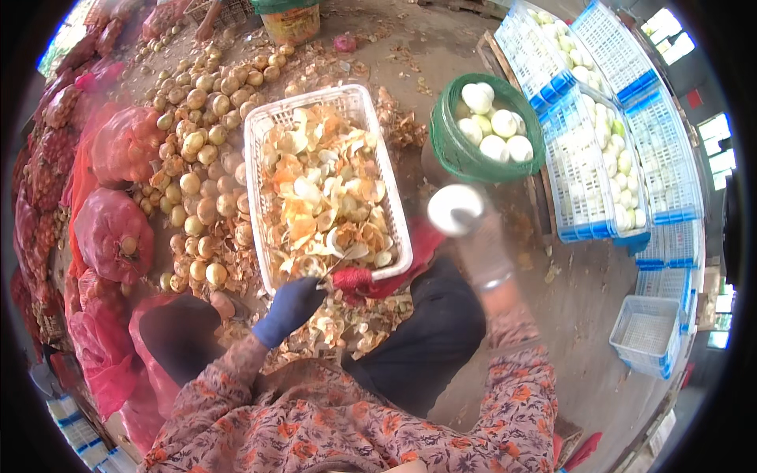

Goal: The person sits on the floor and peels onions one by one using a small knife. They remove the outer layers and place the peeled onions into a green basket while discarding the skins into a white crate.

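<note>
My left hand, in a blue glove, is closed on what looks like a small knife. Its thin blade points over the near edge of a white plastic crate heaped with onion skins. A red mesh cloth hangs over that crate's near rim. My right hand, gloved and blurred, grips a peeled white onion just short of a bucket lined with green netting. Several peeled onions lie inside the bucket.
Unpeeled onions are piled on the floor at left, beside red mesh sacks. Blue-and-white crates of peeled onions stand at right, near a crate. Another bucket and a person's hand appear at the top.
</note>
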`<state>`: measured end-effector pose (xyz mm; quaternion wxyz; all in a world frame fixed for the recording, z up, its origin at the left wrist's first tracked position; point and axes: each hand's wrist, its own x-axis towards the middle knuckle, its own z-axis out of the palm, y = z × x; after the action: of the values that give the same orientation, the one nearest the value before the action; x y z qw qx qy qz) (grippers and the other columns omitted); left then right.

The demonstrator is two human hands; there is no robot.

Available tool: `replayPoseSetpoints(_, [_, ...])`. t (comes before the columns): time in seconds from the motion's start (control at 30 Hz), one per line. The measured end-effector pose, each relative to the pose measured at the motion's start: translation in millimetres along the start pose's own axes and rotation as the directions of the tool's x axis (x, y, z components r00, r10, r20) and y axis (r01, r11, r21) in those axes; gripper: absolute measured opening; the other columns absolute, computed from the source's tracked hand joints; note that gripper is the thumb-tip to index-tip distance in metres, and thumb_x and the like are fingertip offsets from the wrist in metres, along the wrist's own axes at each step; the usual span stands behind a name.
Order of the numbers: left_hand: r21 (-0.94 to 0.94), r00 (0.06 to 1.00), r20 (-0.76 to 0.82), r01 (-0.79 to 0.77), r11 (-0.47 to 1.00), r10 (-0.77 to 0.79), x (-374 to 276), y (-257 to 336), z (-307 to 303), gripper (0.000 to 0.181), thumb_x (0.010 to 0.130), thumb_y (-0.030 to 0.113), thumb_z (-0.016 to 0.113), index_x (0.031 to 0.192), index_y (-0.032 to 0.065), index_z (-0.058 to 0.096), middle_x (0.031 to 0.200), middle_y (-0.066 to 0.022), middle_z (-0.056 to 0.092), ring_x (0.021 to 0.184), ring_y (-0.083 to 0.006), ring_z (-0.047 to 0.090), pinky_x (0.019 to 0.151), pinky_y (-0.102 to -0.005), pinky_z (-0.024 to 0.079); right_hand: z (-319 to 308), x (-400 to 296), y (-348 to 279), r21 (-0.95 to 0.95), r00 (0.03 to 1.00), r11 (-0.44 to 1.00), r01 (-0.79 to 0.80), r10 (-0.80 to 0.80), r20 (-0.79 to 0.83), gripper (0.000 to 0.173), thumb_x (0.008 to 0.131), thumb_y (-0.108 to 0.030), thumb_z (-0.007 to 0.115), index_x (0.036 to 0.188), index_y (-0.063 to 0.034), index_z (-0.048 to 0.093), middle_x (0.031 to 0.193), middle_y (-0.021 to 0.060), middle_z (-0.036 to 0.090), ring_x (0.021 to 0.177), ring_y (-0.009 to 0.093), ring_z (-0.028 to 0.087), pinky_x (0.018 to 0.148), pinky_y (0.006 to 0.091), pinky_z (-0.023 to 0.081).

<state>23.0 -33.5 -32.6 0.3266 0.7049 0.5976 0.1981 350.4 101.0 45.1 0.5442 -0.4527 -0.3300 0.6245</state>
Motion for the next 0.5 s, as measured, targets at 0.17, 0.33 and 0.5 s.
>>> replayPoseSetpoints(0.17, [-0.352,0.944,0.086,0.328,0.877,-0.319,-37,-5,7,0.021,0.091,0.017,0.066,0.104,-0.0002,0.066,0.065,0.0023,0.056,0.056,-0.0036,0.049,0.050,-0.0232,0.041,-48,122,-35,-0.157,0.930,0.959,0.235,-0.269,-0.248,0.067,0.077,-0.008,0.076,0.134,0.0011,0.042,0.119,0.0130,0.057,0.107,0.024,0.058,0.089,0.0358,0.051])
replayPoseSetpoints(0.33, [-0.490,0.864,0.091,0.473,0.733,-0.496,-53,0,5,0.022,0.091,0.019,0.068,0.106,0.0027,0.068,0.062,0.0049,0.052,0.058,-0.0033,0.045,0.051,-0.0244,0.039,-92,187,-5,-0.741,0.866,0.662,0.114,-0.431,-0.252,0.049,0.081,-0.025,0.071,0.121,0.0017,0.061,0.106,0.0141,0.062,0.104,0.023,0.056,0.092,0.0341,0.043])
replayPoseSetpoints(0.5, [-0.570,0.829,0.328,0.557,0.604,-0.454,-57,-11,-49,0.034,0.091,0.019,0.067,0.121,0.0063,0.058,0.073,0.0032,0.058,0.064,-0.0065,0.055,0.056,-0.0257,0.048,-71,128,6,-0.690,0.966,0.721,0.062,-0.218,-0.141,0.062,0.090,-0.020,0.062,0.138,0.0111,0.039,0.136,0.0191,0.046,0.117,0.025,0.051,0.103,0.0366,0.040])
